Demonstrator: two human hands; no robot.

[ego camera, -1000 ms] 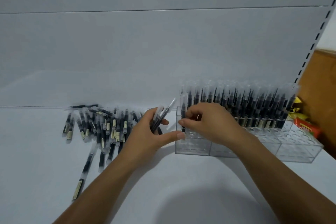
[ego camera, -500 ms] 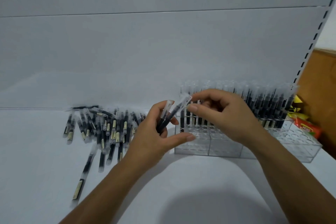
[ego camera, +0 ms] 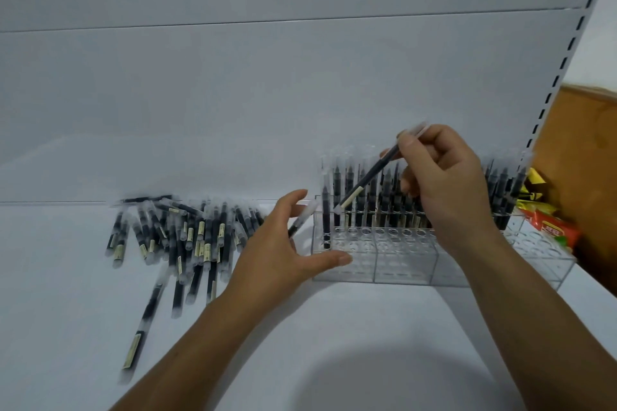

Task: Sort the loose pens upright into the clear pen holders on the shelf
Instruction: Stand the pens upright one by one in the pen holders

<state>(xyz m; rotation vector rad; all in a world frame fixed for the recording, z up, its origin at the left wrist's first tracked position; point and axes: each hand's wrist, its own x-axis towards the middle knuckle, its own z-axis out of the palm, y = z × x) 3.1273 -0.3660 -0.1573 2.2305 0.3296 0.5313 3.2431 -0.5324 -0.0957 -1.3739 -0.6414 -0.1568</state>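
Observation:
A heap of loose black pens [ego camera: 187,233] with clear caps lies on the white shelf at the left. Clear pen holders [ego camera: 377,257] stand in a row at the right, their back rows filled with upright pens [ego camera: 362,190]. My right hand [ego camera: 444,183] pinches one black pen [ego camera: 370,177], tilted, its lower tip just above the holder's left end. My left hand [ego camera: 280,250] grips another pen [ego camera: 302,218], and its thumb lies against the holder's front left corner.
One stray pen [ego camera: 142,334] lies apart in front of the heap. Red and yellow packets [ego camera: 547,227] and a brown board [ego camera: 587,160] sit past the holders at the right. A slotted shelf upright [ego camera: 564,63] rises at the right.
My right hand has taken one pen from my left hand and carried it up and to the right over the holder. My left hand now holds fewer pens.

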